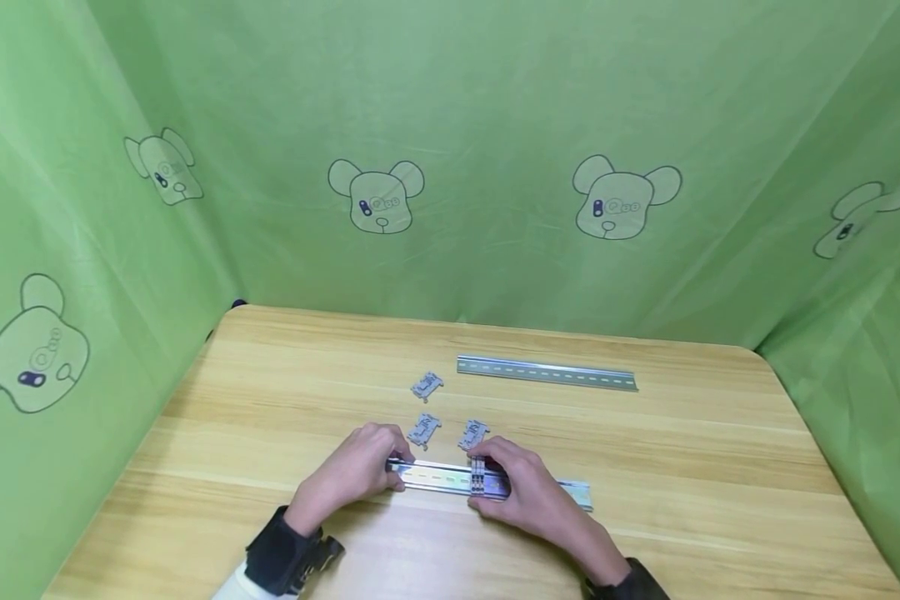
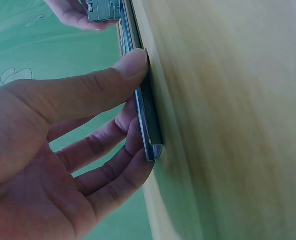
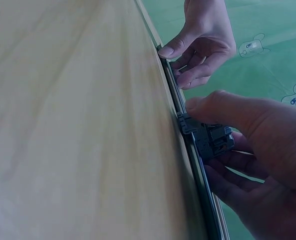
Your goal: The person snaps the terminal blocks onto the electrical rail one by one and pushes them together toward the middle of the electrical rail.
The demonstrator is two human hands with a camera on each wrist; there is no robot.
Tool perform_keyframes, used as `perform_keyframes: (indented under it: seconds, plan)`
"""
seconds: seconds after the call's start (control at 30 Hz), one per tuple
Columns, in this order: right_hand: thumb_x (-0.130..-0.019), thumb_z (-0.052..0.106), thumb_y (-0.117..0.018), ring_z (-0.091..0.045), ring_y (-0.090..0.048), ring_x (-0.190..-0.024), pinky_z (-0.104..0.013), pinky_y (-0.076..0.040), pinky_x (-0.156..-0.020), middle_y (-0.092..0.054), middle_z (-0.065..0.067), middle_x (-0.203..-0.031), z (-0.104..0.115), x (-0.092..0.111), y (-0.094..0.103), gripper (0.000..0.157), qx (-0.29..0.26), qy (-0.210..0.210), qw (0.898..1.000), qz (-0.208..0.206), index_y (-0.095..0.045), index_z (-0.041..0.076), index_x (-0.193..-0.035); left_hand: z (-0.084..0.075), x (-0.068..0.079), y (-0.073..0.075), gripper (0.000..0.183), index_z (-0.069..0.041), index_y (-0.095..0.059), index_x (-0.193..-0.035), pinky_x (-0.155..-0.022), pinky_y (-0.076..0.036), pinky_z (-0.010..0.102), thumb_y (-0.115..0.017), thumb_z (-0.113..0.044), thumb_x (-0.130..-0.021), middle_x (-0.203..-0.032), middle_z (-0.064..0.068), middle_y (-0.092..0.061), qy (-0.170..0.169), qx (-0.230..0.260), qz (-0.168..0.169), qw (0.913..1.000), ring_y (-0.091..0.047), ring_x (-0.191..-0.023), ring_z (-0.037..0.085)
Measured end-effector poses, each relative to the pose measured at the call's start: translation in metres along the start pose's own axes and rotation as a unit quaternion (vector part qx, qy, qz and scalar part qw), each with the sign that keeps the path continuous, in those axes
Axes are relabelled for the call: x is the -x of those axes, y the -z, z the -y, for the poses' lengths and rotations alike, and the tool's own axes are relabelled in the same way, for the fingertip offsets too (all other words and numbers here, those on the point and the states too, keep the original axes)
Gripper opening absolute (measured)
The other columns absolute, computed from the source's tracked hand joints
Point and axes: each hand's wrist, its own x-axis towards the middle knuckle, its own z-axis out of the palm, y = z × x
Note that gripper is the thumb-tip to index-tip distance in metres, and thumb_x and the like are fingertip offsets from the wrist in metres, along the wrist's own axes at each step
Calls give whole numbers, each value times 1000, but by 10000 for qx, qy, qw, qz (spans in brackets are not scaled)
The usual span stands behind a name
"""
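Note:
A slotted metal DIN rail [image 1: 435, 478] lies across the front of the table. My left hand [image 1: 356, 468] grips its left end, the thumb on the near edge and the fingers on the far edge. Grey DIN-rail terminal blocks [image 1: 477, 477] sit side by side on the rail near its middle. My right hand [image 1: 523, 487] pinches them between thumb and fingers. In the right wrist view, the terminal blocks [image 3: 215, 140] stand out from the rail, with the thumb at one end and fingertips partly hidden behind the other.
Loose grey terminal blocks lie beyond the rail: one [image 1: 427, 385] farthest back, one [image 1: 423, 429] nearer, and another [image 1: 473, 433] just past the right hand's fingers. A second slotted rail [image 1: 547, 372] lies at the back of the wooden table [image 1: 270, 375]. Green curtains [image 1: 495, 83] surround the table.

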Motion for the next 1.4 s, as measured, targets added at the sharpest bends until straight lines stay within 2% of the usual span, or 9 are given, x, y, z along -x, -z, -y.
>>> perform_keyframes:
  seconds: [0.87, 1.1, 1.23, 1.4]
  plan:
    - [-70, 35, -86, -12, -59, -111, -36, -54, -94, -65, 0, -119, 5, 0, 7, 65, -120, -37, 9999, 102, -61, 12, -126, -4, 1, 2, 32, -7, -76, -96, -76, -59, 31, -86, -14, -66, -96, 4, -73, 71, 16, 42, 10000, -67, -84, 18]
    - [-62, 33, -89, -19, -58, -115, -42, -51, -97, -62, -2, -126, 4, 5, 28, 81, 341, -48, 9989, 313, -57, 9, -133, -3, 1, 0, 32, -8, -76, -96, -74, -59, 29, -86, -15, -67, -96, 4, -73, 132, 35, 73, 9999, -67, -83, 17]
    - [-61, 27, -88, -21, -57, -112, -46, -51, -97, -61, -2, -121, 0, 13, 48, 71, 808, -336, 9942, 620, -62, 8, -124, -2, 1, -1, 31, -9, -76, -96, -75, -59, 29, -85, -15, -67, -97, 4, -72, 132, 25, 86, 9999, -66, -84, 17]
    - [-64, 20, -85, -16, -55, -96, -40, -54, -85, -58, 2, -104, -8, 21, 60, 48, 1185, -669, 9849, 1072, -67, 12, -108, 1, 1, -1, 32, -9, -76, -96, -76, -59, 30, -86, -17, -67, -96, 3, -73, 109, -43, 64, 9999, -66, -85, 17]
